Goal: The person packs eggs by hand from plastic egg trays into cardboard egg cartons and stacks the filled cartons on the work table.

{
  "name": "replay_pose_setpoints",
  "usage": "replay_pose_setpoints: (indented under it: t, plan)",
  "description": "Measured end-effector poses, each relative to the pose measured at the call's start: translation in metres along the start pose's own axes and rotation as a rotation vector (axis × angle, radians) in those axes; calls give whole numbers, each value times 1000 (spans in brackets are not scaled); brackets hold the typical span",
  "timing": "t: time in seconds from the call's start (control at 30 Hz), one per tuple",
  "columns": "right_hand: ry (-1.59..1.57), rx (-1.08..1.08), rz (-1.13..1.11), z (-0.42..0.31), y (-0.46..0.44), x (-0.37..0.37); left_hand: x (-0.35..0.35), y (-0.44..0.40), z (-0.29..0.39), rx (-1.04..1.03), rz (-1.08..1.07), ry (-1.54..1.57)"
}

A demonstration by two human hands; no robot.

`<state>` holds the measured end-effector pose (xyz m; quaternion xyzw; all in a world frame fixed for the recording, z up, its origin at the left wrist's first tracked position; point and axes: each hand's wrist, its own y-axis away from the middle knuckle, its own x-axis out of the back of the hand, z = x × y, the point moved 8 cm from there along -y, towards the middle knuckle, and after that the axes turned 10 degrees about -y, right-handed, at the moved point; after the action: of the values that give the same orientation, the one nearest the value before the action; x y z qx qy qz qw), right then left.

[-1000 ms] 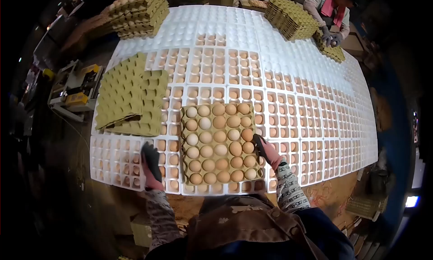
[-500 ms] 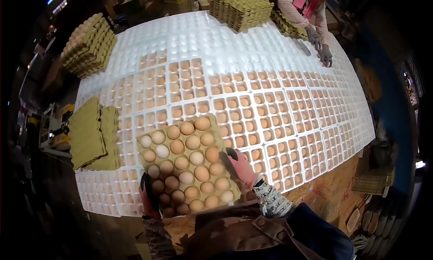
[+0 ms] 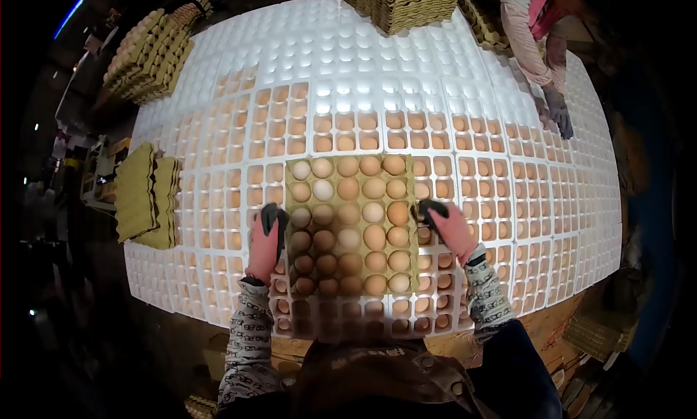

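A yellowish pulp egg tray (image 3: pixel 353 175) filled with brown and pale eggs lies level in front of me, over the white moulded trays. My left hand (image 3: pixel 268 237), in a pink glove with dark fingers, is closed at its left edge. On the opposite edge, my right hand (image 3: pixel 450 229), gloved alike, has its fingertips curled against the rim. Fingers beneath the rim are hidden. Around the egg tray, white trays (image 3: pixel 454 155) hold eggs in their square cells. Shadow darkens the eggs at the tray's near left.
Empty pulp trays (image 3: pixel 139 197) lie at the left. A stack of egg-filled trays (image 3: pixel 149 56) stands at the far left, and a tall stack of pulp trays (image 3: pixel 414 6) at the back. A co-worker's gloved hand (image 3: pixel 557 112) reaches over white trays at the far right.
The egg tray has turned from slanted to square with me and shifted right and slightly away, both hands moving with it. The co-worker's hand has moved over the white trays.
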<state>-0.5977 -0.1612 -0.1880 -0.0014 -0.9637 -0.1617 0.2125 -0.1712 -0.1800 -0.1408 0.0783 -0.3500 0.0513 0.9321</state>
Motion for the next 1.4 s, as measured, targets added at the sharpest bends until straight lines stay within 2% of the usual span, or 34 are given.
replay_pose_setpoints:
  t: [0.03,0.1,0.17,0.2,0.23,0.3,0.33,0.37,0.43,0.47,0.5,0.53,0.57,0.6,0.7,0.73,0.77,0.83,0.87,0.9,0.97,1.0,1.03,1.1,1.13,1.17,1.23,1.3,1.37,1.4]
  plan:
    - [-31,49,100,-35,-11,21,18,-1,39,-34,94,-43]
    - [83,276,118,-119,-36,25,10,-26,80,-179,-18,-72]
    - [429,510,-53,-148,-67,-6,-23,-43,89,-391,-133,-422]
    - [684,508,-181,-142,-85,-29,-28,-54,91,-394,-131,-519]
    - [749,566,-355,-119,-110,-47,-28,-61,79,-350,-195,-435]
    - [731,459,-507,-142,-107,-36,-27,-72,52,-261,-323,-258]
    - [601,446,-406,-138,-100,-20,-17,-66,56,-258,-308,-82]
    - [399,283,-389,-140,-91,-7,-12,-68,38,-95,-310,343]
    - [-490,172,-236,-87,-104,24,-11,-75,-7,232,-285,1193]
    - [-595,217,-279,-102,-101,23,3,-84,-11,-181,-233,679]
    - [-704,252,-320,-120,-95,20,5,-99,-17,-269,-261,409]
    - [-614,286,-306,-131,-100,14,-3,-108,-6,-148,-361,363]
    - [-672,3,-319,-78,-128,12,-7,-112,16,-37,-456,311]
    - [-329,133,-369,-111,-124,-9,5,-101,82,-680,-147,-158]
    - [721,534,-408,-181,-95,-86,-25,-115,88,-605,-451,-706]
    - [677,552,-420,-176,-101,-88,-23,-122,84,-659,-490,-595]
    - [641,408,-475,-182,-102,-77,-13,-130,82,-570,-518,-218]
    - [-281,139,-503,-153,-110,-46,4,-133,72,-342,-545,532]
    - [-562,95,-533,-156,-111,-34,13,-126,79,-196,-598,685]
    - [-589,119,-399,-161,-110,-29,8,-127,73,-126,-648,720]
    - [-430,127,-567,-170,-108,-47,-4,-129,100,-552,-472,175]
    - [-27,474,-524,-185,-108,-67,-8,-121,114,-690,-306,-175]
    - [262,514,-470,-185,-105,-81,-25,-113,125,-764,-286,-648]
    - [724,645,-390,-195,-99,-106,-47,-118,121,-819,-362,-722]
    - [710,746,-370,-197,-102,-106,-48,-119,124,-892,-363,-735]
    - [687,744,-346,-193,-104,-100,-48,-117,127,-961,-361,-748]
    - [223,498,-421,-180,-122,-83,-45,-122,122,-900,-434,-631]
    - [-335,142,-423,-157,-151,-64,-28,-144,117,-809,-441,-34]
    - [-430,-98,-291,-143,-189,-52,-38,-193,83,-233,-693,510]
    - [-397,36,-247,-156,-204,-53,-45,-199,81,-15,-932,845]
